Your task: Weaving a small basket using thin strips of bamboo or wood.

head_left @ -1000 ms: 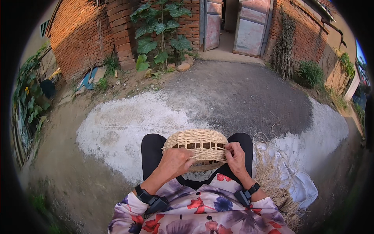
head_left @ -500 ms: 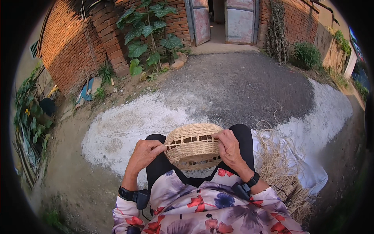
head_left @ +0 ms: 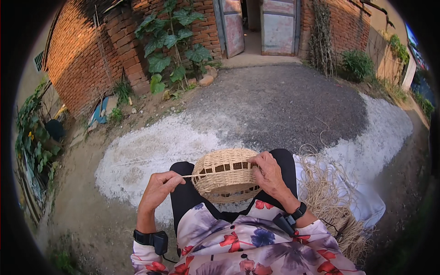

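Observation:
A round woven straw basket (head_left: 227, 178) rests tilted between my knees, with a band of open slots running around its wall. My right hand (head_left: 269, 176) grips the basket's right side, its thumb and fingers closed at the slotted band. Off the basket's left side, my left hand (head_left: 159, 189) pinches a straw cord (head_left: 189, 176) that stretches from the fingers to the slotted band. Part of the basket's right side is hidden behind my right hand.
On my right, a heap of loose straw cord (head_left: 323, 192) lies on a white sheet (head_left: 371, 201). Ahead is a grey and white paved patch (head_left: 275, 101), then an open metal door (head_left: 278, 27) in a brick wall (head_left: 82, 59). Leafy plants (head_left: 170, 41) grow beside the wall.
My left hand has moved left, away from the basket, drawing out a longer stretch of cord. My right hand keeps its grip on the basket's right side.

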`<state>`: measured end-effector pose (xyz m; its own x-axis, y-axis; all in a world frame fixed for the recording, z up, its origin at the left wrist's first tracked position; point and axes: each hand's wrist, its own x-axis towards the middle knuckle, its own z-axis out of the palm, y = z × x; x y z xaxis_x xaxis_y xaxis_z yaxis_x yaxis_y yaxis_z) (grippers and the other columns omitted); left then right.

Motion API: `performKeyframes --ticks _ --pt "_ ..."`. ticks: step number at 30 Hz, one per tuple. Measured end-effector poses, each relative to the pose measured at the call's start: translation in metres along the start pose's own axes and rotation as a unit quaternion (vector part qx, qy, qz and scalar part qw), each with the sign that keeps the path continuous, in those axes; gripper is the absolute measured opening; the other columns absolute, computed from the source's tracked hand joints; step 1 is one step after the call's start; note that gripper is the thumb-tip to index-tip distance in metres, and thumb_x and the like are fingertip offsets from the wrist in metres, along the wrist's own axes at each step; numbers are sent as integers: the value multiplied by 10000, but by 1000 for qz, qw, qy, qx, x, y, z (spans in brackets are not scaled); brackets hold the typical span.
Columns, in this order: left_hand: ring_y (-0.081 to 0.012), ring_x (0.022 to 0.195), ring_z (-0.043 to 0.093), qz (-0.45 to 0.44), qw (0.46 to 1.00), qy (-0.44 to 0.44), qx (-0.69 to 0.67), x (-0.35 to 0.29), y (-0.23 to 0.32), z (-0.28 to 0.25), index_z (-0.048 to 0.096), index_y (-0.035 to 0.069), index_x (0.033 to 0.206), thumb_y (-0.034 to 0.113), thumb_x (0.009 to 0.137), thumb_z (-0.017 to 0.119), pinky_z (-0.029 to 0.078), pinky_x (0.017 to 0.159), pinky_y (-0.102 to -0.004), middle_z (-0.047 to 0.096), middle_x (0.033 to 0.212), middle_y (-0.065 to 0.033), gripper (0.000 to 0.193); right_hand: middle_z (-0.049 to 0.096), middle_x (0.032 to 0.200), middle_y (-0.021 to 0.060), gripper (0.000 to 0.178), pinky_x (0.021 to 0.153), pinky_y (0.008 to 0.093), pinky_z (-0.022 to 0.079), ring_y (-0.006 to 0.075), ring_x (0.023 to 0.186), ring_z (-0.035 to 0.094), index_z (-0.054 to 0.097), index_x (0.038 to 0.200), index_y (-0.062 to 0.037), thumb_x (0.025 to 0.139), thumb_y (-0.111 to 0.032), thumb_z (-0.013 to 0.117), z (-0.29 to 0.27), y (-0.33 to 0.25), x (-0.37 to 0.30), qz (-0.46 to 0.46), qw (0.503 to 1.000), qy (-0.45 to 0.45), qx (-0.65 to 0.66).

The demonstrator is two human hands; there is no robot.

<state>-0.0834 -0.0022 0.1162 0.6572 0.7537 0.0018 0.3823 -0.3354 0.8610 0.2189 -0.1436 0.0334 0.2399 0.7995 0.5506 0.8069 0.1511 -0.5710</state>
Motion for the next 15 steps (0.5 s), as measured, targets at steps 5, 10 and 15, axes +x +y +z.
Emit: performKeyframes --ticks 5,10,15 --pt "-106 593 518 133 991 -18 16 1 64 28 697 6 852 217 941 600 414 550 -264 596 652 -16 249 603 1031 128 258 879 395 463 293 1002 588 628 1076 -23 821 -59 618 -23 -86 29 -92 975 -34 201" --pt "-72 652 529 219 974 -51 14 25 85 57 704 11 864 249 948 596 438 590 -258 619 689 10 275 646 866 77 207 641 227 492 139 737 637 654 1030 9 840 -52 710 -19 -91 28 -21 937 14 348" --pt "-103 676 578 168 981 -96 -8 60 51 72 701 26 877 238 932 601 462 619 -277 647 714 -49 240 631 819 87 90 602 279 483 162 714 637 678 927 -2 847 -42 688 -25 -63 19 -10 979 18 201"
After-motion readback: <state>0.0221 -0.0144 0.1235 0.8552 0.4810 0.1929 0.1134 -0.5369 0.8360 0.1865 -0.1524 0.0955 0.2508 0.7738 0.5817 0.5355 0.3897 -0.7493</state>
